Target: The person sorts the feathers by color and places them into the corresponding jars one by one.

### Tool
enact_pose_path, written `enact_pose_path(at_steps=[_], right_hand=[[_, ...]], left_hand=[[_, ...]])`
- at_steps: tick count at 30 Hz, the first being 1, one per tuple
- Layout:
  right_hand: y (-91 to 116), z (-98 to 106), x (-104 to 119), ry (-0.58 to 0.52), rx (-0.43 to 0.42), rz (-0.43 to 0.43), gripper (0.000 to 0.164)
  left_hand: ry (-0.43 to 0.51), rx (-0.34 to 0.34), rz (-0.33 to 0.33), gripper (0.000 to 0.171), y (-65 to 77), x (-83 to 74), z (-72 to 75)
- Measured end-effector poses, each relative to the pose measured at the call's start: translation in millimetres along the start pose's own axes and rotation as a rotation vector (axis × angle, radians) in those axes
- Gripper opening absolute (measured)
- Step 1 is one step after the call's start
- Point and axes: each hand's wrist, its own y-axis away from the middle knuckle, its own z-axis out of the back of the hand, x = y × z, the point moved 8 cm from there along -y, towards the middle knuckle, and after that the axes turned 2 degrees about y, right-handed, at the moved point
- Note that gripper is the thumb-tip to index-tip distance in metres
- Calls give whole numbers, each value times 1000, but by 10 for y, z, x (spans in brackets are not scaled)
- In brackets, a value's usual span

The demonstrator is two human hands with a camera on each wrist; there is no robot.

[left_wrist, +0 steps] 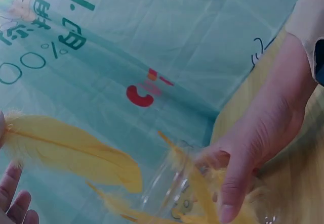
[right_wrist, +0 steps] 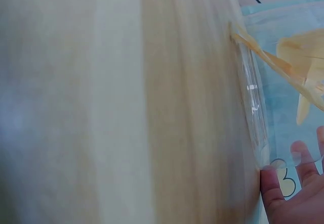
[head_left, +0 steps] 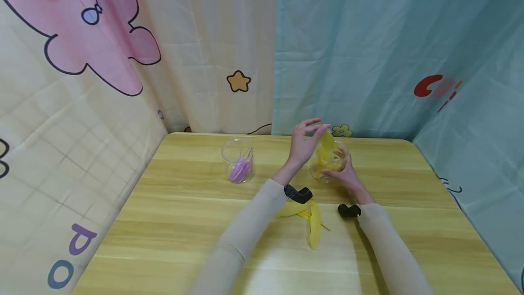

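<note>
My left hand (head_left: 304, 144) is raised above a clear plastic cup (left_wrist: 157, 183) on the right side of the table. Between thumb and fingertips it pinches one end of a yellow feather (left_wrist: 76, 150); the feather's other end reaches toward the cup's mouth. My right hand (head_left: 348, 174) grips that cup from its right side, thumb at the front. Several yellow feathers (left_wrist: 197, 183) stand inside the cup, some poking past the rim. More loose yellow feathers (head_left: 314, 226) lie on the table below my left wrist.
A second clear cup (head_left: 237, 149) holding purple feathers (head_left: 240, 170) stands to the left of my left hand. The wooden table (head_left: 172, 222) ends at patterned curtains (head_left: 327, 58) behind. A black wrist strap (head_left: 299, 194) is on my left wrist.
</note>
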Motion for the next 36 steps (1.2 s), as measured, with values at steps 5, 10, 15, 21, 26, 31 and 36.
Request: enact_pose_path(at_steps=[5,10,15,21,26,31,36], right_hand=[[4,-8,-81,3,-5,4,99],[38,-18,-93,32,-4,-31,101],[57,-42,-69,28,7,-9,97],[54,-25,-68,27,-4,-5,98],[20,11,-59,42,-22,9,101],[7,3,-44,46,-17,36,100],[72,-15,92,43,-5,15,99]], left_hand=[[4,23,60,24,10,237,-170],[-119,86,82,27,78,397,-292],[-307,199,42,36,195,492,-360],[-279,164,58,37,303,575,-157],[-300,136,53,34,362,673,164],[-411,218,162,38,596,860,461],[-541,309,299,41,841,1058,630]])
